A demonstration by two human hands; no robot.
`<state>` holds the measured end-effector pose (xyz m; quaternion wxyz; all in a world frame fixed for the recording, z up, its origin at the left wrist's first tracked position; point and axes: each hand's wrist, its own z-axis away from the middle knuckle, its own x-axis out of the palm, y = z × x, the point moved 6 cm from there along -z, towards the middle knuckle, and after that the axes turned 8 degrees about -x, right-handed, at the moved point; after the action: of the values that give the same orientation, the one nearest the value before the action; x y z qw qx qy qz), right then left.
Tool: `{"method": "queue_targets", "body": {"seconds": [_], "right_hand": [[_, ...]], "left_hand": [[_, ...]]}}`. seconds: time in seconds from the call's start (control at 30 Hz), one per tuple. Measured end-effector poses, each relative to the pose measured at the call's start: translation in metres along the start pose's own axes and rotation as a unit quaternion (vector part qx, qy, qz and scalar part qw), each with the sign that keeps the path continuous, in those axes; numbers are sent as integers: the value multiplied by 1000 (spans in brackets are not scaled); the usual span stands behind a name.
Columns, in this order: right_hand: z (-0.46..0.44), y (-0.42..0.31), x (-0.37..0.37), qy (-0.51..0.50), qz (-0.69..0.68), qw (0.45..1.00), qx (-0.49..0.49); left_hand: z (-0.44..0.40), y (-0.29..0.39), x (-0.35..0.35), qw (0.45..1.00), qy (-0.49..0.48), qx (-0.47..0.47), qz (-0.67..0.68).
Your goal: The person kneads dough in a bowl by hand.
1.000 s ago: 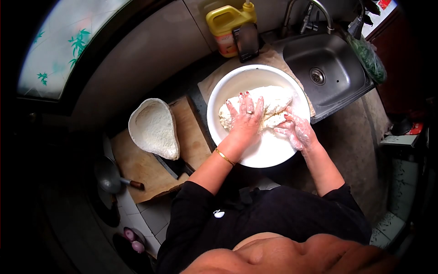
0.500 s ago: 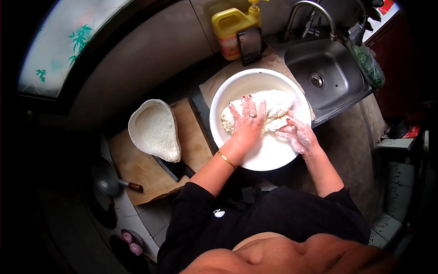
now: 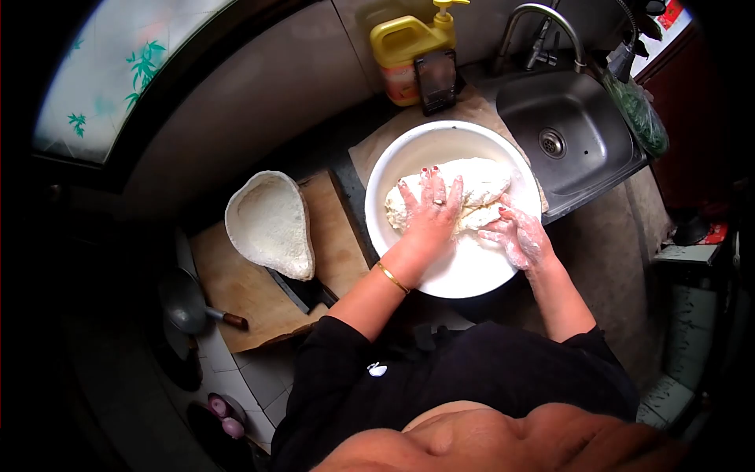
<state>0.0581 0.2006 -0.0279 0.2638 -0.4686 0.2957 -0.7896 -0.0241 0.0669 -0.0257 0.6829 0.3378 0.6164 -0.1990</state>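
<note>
Left hand [image 3: 430, 222], open and spread, is bearing on dough [image 3: 484, 178] beneath it; right hand [image 3: 524, 239], half-open, is touching the dough's edge, apparently bracing it against sliding within the bowl [image 3: 462, 277].

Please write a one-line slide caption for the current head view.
Left hand spread on dough, floury right hand at its edge, in a white basin beside a metal sink.

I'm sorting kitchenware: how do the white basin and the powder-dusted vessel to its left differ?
The basin is round, the vessel teardrop-shaped. The basin looks larger than the vessel. The basin holds dough, with left hand and right hand inside; the vessel holds powder, untouched. Both are open-topped.
</note>
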Motion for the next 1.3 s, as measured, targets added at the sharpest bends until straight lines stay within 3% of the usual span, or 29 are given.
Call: {"method": "queue_targets", "body": {"seconds": [0.5, 0.93, 1.03, 1.13, 1.3], "right_hand": [[-6, 14, -21, -23, 3, 1000, -12], [0, 9, -9, 49, 30, 998, 3], [-7, 14, -17, -3, 18, 1000, -9], [-1, 8, -13, 18, 54, 998, -12], [-4, 11, -13, 14, 4, 1000, 9]], "left_hand": [[3, 0, 5, 1000, 8, 9, -21], [2, 0, 2, 999, -26, -3, -19], [3, 0, 0, 1000, -30, -7, -8], [3, 1, -3, 999, -34, -7, -7], [2, 1, -4, 1000, -27, -5, -4]]}}
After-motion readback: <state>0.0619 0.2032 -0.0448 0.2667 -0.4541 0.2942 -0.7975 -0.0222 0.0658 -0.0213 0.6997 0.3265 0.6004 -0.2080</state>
